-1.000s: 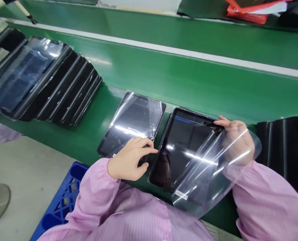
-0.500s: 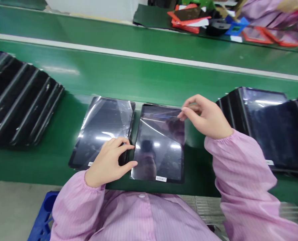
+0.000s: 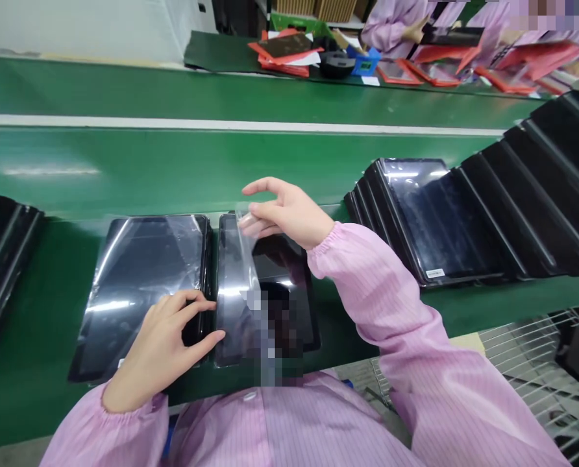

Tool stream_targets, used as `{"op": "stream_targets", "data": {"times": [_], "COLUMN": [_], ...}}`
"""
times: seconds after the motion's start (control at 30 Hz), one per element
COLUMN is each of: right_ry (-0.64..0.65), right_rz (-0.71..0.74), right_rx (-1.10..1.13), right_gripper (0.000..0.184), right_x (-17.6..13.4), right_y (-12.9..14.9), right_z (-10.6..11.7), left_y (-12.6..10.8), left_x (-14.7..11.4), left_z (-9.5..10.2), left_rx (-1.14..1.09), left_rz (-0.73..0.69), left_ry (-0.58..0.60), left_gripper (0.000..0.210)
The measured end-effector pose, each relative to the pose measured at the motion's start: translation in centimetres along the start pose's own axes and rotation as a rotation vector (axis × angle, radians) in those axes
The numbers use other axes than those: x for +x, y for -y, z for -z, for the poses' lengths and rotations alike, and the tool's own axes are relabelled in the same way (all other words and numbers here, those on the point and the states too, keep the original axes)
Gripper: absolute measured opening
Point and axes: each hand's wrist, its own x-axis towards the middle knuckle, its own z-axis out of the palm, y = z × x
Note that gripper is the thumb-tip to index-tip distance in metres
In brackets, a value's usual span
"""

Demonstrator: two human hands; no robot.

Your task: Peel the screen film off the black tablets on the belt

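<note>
A dark flat tablet (image 3: 282, 266) lies on the green work surface in front of me, its screen facing up. My right hand (image 3: 289, 211) pinches the upper part of a clear film (image 3: 248, 250), which is lifted off the tablet's right side and folded over towards the left. My left hand (image 3: 165, 340) is beside the tablet's left edge, thumb and forefinger spread, their tips at that edge. Under the left palm lies a stack of tablets (image 3: 143, 266), with loose, wrinkled clear film over the top one.
Slanted rows of dark tablets (image 3: 430, 220) stand at the right, and another row (image 3: 2, 259) at the left. Across the bench are red sleeves (image 3: 289, 48), a blue holder (image 3: 365, 61) and people in pink sleeves (image 3: 396, 23). A wire rack (image 3: 523, 350) sits below right.
My right hand has moved left across the tablet, drawing the film up from its right side. The left hand stays at the tablet's left edge. My view has shifted right.
</note>
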Motion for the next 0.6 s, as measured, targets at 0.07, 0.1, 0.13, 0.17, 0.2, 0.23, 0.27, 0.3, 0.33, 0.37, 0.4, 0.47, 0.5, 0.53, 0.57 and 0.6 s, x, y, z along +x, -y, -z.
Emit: {"op": "stream_targets", "data": {"times": [0.07,0.1,0.13,0.17,0.2,0.23,0.27,0.3,0.33,0.37,0.4,0.47,0.5,0.53,0.57,0.6], "right_ry": [0.023,0.033,0.036,0.032,0.022,0.005,-0.011,-0.023,-0.032,-0.038,-0.052,-0.093,-0.125,-0.146,-0.149,-0.142], "right_rz": [-0.017,-0.021,-0.028,-0.041,-0.061,-0.083,-0.103,-0.119,-0.122,-0.111,-0.087,-0.011,0.038,0.095,0.162,0.242], "right_rx": [0.092,0.147,0.204,0.261,0.315,0.36,0.392,0.411,0.422,0.43,0.435,0.426,0.399,0.344,0.256,0.143], "right_gripper": [0.02,0.022,0.023,0.024,0.025,0.025,0.026,0.026,0.025,0.025,0.029,0.05,0.061,0.068,0.07,0.071], "right_x": [0.3,0.5,0.7,0.9,1.0,1.1,1.1,1.0,0.8,0.4,-0.1,-1.4,-2.2,-3.1,-4.0,-4.9], "right_y": [-0.5,-0.8,-1.1,-1.4,-1.8,-2.1,-2.4,-2.8,-3.1,-3.5,-3.9,-5.0,-5.6,-6.2,-6.7,-7.1], "right_z": [0.3,0.6,0.9,1.3,1.7,2.0,2.3,2.4,2.4,2.3,2.1,1.2,0.7,0.1,-0.4,-0.8], "left_y": [0.0,0.0,-0.1,-0.1,-0.1,-0.1,0.0,0.0,0.1,0.2,0.3,0.4,0.5,0.5,0.5,0.6], "left_x": [0.0,-0.1,-0.1,-0.1,-0.1,-0.1,-0.1,-0.1,-0.1,-0.1,-0.1,-0.1,0.0,-0.1,-0.1,-0.1], "left_z": [0.0,0.0,0.0,0.0,0.0,0.0,0.0,0.0,-0.1,-0.2,-0.2,-0.3,-0.4,-0.4,-0.4,-0.4], "left_rx": [0.0,0.002,0.004,0.006,0.006,0.007,0.01,0.013,0.017,0.022,0.026,0.033,0.038,0.043,0.047,0.049], "left_rz": [0.015,0.019,0.02,0.019,0.017,0.017,0.018,0.019,0.017,0.005,-0.01,-0.034,-0.035,-0.029,-0.017,-0.008], "left_ry": [0.006,0.009,0.01,0.009,0.009,0.01,0.009,0.004,0.001,-0.017,-0.033,-0.052,-0.052,-0.047,-0.039,-0.027], "left_gripper": [0.037,0.038,0.038,0.038,0.038,0.038,0.037,0.037,0.038,0.038,0.037,0.037,0.036,0.035,0.034,0.033]}}
